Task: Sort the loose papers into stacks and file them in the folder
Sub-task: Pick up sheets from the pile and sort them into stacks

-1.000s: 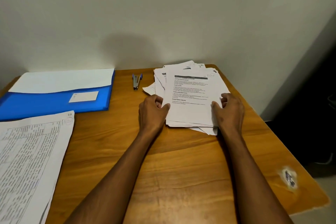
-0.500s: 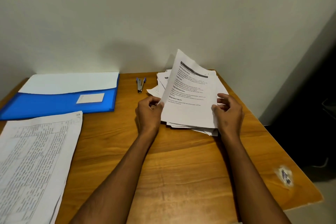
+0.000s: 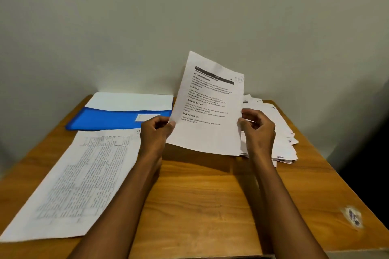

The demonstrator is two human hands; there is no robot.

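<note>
A printed sheet (image 3: pixel 207 109) with headed text is lifted off the table and tilted up toward me. My left hand (image 3: pixel 156 132) pinches its lower left edge. My right hand (image 3: pixel 257 130) is at its right edge, fingers curled around that edge. Behind and to the right lies the messy pile of loose papers (image 3: pixel 280 132) on the wooden table (image 3: pixel 200 195). A blue folder (image 3: pixel 117 116) with a white sheet in it lies at the back left. A sheet with a printed table (image 3: pixel 84 176) lies flat at the front left.
The wall stands right behind the table. A worn sticker (image 3: pixel 353 216) marks the table near its right front corner. The table's right edge drops off to a dark floor area.
The top sheet has come up off the pile and moved left, held in both hands. My view has shifted right, so the folder and the table sheet sit nearer the middle.
</note>
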